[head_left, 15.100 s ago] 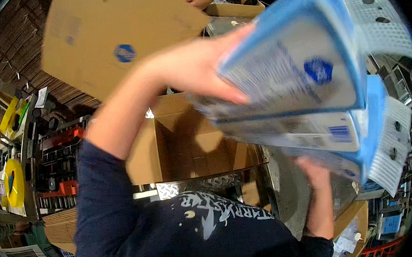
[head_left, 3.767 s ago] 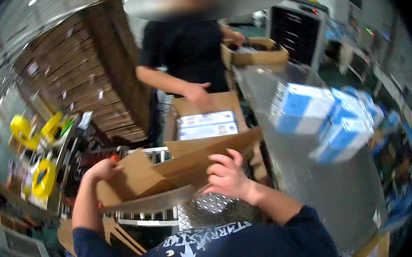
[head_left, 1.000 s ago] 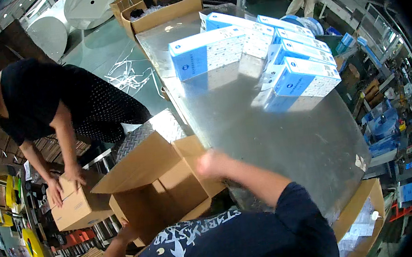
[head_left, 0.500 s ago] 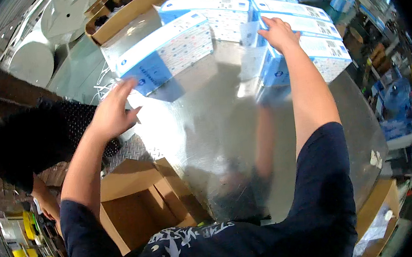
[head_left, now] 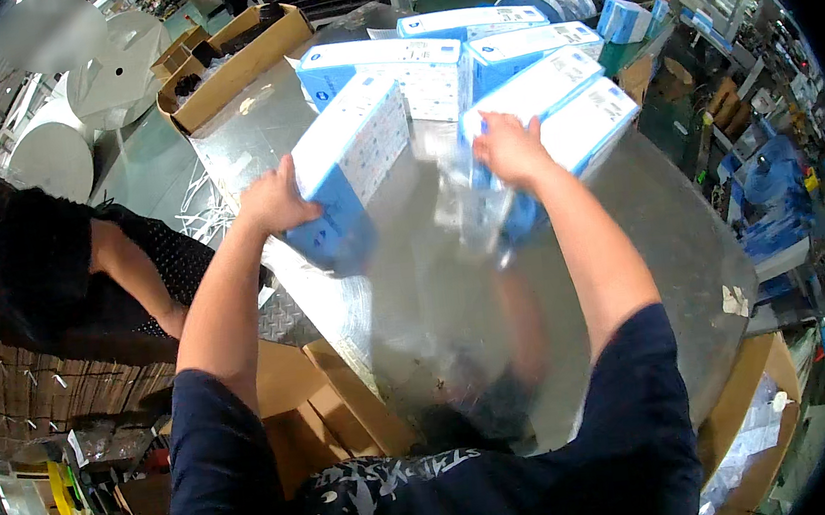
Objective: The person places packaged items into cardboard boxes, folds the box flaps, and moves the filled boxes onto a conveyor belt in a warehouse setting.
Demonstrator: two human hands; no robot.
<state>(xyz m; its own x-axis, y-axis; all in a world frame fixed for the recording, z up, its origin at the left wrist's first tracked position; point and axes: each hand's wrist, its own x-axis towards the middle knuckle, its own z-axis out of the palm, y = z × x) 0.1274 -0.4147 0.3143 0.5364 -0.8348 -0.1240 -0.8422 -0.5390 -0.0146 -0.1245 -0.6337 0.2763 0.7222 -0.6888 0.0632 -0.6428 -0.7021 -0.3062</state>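
Observation:
A long blue and white carton (head_left: 351, 153) with a patterned side lies slanted on the left of the metal table. My left hand (head_left: 275, 196) grips its near end, fingers along the left side and thumb across the blue face. My right hand (head_left: 513, 146) is curled over the near ends of two cartons lying side by side, the outer one (head_left: 594, 123) at the right. Clear film flaps (head_left: 474, 216) hang loose at their near ends. Behind stand more such cartons: one (head_left: 381, 55) at the left, one (head_left: 531, 47) at the right, another (head_left: 468, 20) farthest back.
An open brown box (head_left: 241, 64) with dark items sits at the table's far left corner. An open cardboard box (head_left: 318, 408) stands below the near left edge, another (head_left: 752, 423) at the near right. A co-worker (head_left: 61, 264) bends at the left. White rolls (head_left: 50, 160) stand behind.
My left hand has come onto the left carton, which has turned and moved nearer. My right hand has drawn two cartons toward me, away from those behind. The view has shifted slightly.

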